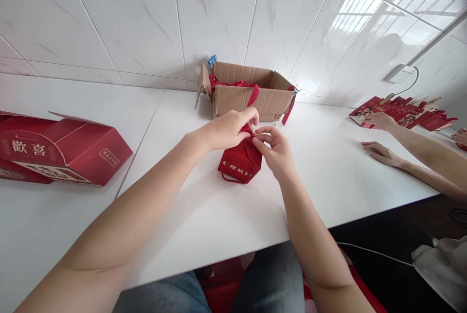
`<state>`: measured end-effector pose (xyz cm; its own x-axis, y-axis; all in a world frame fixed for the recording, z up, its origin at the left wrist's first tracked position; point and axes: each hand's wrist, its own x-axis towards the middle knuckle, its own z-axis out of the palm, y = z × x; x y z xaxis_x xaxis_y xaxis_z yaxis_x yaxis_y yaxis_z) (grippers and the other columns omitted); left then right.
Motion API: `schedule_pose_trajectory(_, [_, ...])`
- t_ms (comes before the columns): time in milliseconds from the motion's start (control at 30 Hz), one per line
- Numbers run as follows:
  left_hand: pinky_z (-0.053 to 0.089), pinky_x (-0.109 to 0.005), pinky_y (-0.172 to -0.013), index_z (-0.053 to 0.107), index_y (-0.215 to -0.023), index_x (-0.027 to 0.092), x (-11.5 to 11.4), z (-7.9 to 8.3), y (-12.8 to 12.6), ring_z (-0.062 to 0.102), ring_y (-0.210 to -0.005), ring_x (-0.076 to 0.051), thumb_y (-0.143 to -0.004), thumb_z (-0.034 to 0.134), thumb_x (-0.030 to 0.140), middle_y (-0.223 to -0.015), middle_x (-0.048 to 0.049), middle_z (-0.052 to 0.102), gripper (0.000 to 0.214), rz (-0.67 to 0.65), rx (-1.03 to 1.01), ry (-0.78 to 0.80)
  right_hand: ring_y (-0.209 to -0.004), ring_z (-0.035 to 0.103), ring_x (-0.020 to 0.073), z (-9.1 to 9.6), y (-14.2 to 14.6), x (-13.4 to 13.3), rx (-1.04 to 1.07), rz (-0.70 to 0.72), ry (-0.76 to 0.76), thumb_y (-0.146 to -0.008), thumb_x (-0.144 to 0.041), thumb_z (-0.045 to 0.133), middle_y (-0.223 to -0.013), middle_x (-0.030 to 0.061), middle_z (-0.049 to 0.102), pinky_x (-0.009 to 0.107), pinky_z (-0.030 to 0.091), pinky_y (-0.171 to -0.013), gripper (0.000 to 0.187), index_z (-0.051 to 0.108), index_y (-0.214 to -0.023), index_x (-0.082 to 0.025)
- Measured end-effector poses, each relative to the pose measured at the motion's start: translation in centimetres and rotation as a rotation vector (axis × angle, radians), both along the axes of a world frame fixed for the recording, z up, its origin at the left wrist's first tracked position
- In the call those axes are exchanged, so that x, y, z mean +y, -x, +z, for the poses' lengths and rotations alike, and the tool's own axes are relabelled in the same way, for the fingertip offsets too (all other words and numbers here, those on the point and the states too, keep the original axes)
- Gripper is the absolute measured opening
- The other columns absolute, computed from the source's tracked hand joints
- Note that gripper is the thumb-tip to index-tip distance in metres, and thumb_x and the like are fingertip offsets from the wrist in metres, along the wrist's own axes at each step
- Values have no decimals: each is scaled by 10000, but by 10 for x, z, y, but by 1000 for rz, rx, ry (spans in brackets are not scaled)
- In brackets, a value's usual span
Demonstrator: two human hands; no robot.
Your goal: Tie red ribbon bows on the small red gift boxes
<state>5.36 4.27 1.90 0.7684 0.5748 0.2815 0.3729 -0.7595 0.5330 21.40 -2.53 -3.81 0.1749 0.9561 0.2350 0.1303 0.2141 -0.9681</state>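
Observation:
A small red gift box (239, 165) with gold characters stands on the white table in front of me, a red cord handle drooping at its near side. Over its top, my left hand (231, 127) has its fingers closed in a pinch on a red ribbon (250, 134). Facing it from the right, my right hand (274, 148) pinches the same ribbon, thumb and forefinger at the knot. Fingers partly cover the knot and the top of the box.
Behind my hands, an open cardboard box (237, 101) holds red ribbons, with blue binder clips (212, 60) at its corners. Larger red cartons (91, 150) lie at left. To the right, a co-worker's hands (381, 121) are by several red boxes (408, 113). A tiled wall stands behind.

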Motion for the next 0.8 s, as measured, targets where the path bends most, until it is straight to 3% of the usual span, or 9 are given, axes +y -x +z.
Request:
schedule_pose_trajectory(167, [428,-240,-634,465,-1017,223,-1,0,1,576,-717,-126,-814,522,181,-896,1,674,215,18,-31,61,-742,648,150,1,1,1,37,13,25,-749,-306,669,-784,-9,700,300,485,-682,175,589,-886,-232])
schedule_pose_trajectory(400, [403,-262,-623,590,-796,188,-2,12,10,564,-829,-178,-748,603,266,-942,-45,608,92,171,98,-173,-731,653,151,0,3,0,52,-17,32,-746,-312,672,-792,-3,711,295,491,-660,171,594,-872,-228])
schedule_pose_trajectory(567, [383,-256,-537,674,-731,211,-3,15,11,569,-669,-145,-744,585,312,-830,-14,672,135,140,259,-24,-760,666,158,3,4,-2,36,-28,18,-742,-307,683,-775,0,711,288,499,-662,168,600,-862,-223])
schedule_pose_trajectory(800, [353,-267,-488,688,-720,203,-9,12,2,572,-601,-143,-731,565,259,-747,-16,700,136,186,283,-27,-837,691,190,4,4,-2,4,-35,-3,-749,-302,680,-795,20,719,326,528,-733,178,608,-890,-219])
